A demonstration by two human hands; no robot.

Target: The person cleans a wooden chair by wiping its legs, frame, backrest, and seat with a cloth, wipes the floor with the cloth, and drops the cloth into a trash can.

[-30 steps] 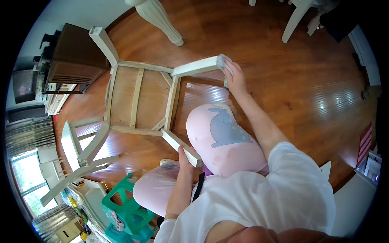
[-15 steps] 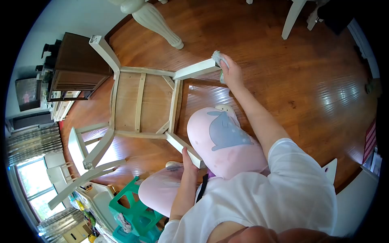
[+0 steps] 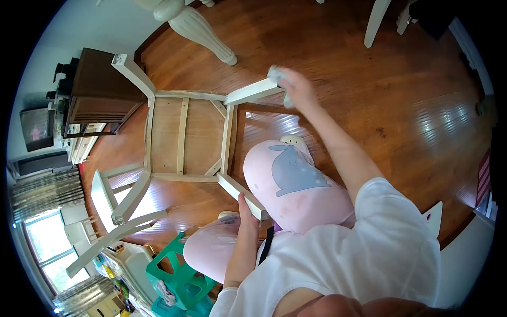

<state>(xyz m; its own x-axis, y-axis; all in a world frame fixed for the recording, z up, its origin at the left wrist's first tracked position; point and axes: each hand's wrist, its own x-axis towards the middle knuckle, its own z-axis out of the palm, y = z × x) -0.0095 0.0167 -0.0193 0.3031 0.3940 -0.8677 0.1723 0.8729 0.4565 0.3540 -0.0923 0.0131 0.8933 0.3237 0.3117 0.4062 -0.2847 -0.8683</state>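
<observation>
A white wooden chair lies tipped over before me, its bare plywood seat underside facing me and its legs sticking out. My left hand is closed round the near lower leg, close to its end. In my right hand is a pale grey-green cloth, wrapped over the end of the upper right leg. Motion blurs that hand a little. The chair's curved backrest piece reaches toward the lower left.
Beside my knee stands a green plastic stool with a crumpled rag on it. A turned white table leg rises at the top. Left of the chair is a brown cabinet. Another white furniture leg stands at upper right.
My right hand and the cloth have shifted slightly left and up at the leg's end. The chair has tilted only slightly, and my left hand keeps its hold.
</observation>
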